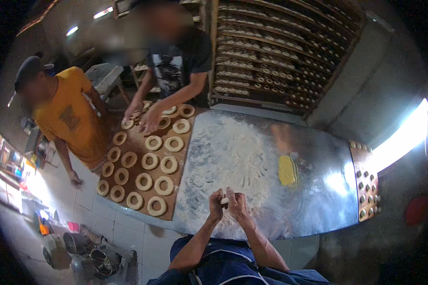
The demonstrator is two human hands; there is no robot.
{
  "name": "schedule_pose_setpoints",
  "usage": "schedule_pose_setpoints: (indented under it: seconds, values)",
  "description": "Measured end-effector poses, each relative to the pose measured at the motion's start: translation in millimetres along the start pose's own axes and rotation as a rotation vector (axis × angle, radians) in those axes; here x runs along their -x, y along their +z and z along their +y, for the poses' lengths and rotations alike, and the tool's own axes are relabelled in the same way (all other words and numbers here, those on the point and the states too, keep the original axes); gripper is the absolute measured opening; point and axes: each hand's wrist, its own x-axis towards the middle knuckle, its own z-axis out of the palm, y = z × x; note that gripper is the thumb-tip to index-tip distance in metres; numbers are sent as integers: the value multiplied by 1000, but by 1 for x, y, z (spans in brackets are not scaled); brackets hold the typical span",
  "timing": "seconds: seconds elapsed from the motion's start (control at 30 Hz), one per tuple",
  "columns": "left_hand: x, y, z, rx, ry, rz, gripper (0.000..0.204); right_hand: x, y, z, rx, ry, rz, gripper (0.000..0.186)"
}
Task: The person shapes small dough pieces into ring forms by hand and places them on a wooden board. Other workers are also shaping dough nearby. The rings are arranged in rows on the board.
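Both of my hands meet over the near edge of a floured metal table [318, 199]. Between them sits a small pale piece of dough [224, 201], mostly covered by the fingers. My left hand [216, 204] curls around its left side, while my right hand [237, 204] closes on it from the right with the thumb on top. White flour [223, 152] is smeared over the metal beyond my hands. To the left lies a brown board [128, 186] bearing rows of dough rings [150, 160].
A yellow slab [287, 170] lies right of the flour. Another board [370, 183] with small dark-centred pieces rests at the table's right end. Across the table a co-worker's hands [150, 118] reach over the ring board; a person in orange [71, 118] stands left. Loaded racks [276, 57] stand behind.
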Motion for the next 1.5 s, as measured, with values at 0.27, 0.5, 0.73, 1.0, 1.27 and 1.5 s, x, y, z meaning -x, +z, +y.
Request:
schedule_pose_setpoints:
  seconds: [0.27,0.5,0.73,1.0,1.27,1.5]
  values:
    - [-31,-71,41,-144,126,47,34,-44,67,-26,300,-418,-118,40]
    - [-65,-141,120,-443,73,246,43,-90,162,-79,-380,-67,-269,38]
    - [-111,-210,174,-824,565,356,37,-143,249,-56,-767,148,-767,28]
    - [-149,-272,222,-418,191,416,32,-213,295,-173,82,55,-802,33]
    - [-243,-320,291,-597,31,621,32,-297,342,-190,184,7,-607,60]
    - [-254,-335,273,-1653,168,501,27,-234,266,-136,208,155,-528,70]
